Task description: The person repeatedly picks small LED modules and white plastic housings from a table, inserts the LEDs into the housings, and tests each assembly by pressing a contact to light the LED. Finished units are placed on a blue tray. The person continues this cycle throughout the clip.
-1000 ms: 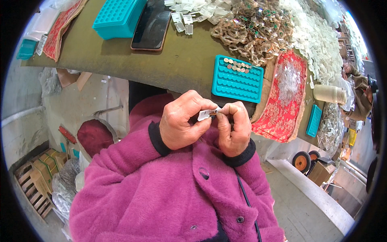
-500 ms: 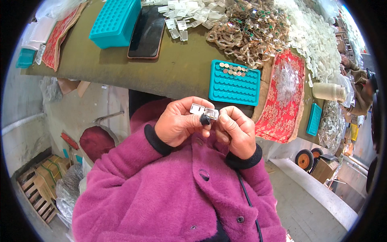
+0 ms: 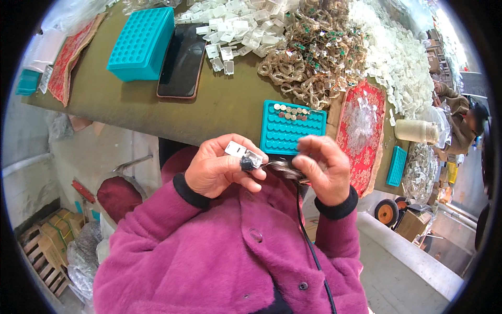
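Fingers farther apart than before

We're pretty clearly in a small assembly workshop here. The counter is buried in heaps of clear plastic pieces and brown chain bits, plus teal sorting trays, with cardboard boxes down on the concrete floor.

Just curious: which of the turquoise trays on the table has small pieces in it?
The turquoise tray just beyond the hands; a row of small round pieces fills its far edge. The others look empty.
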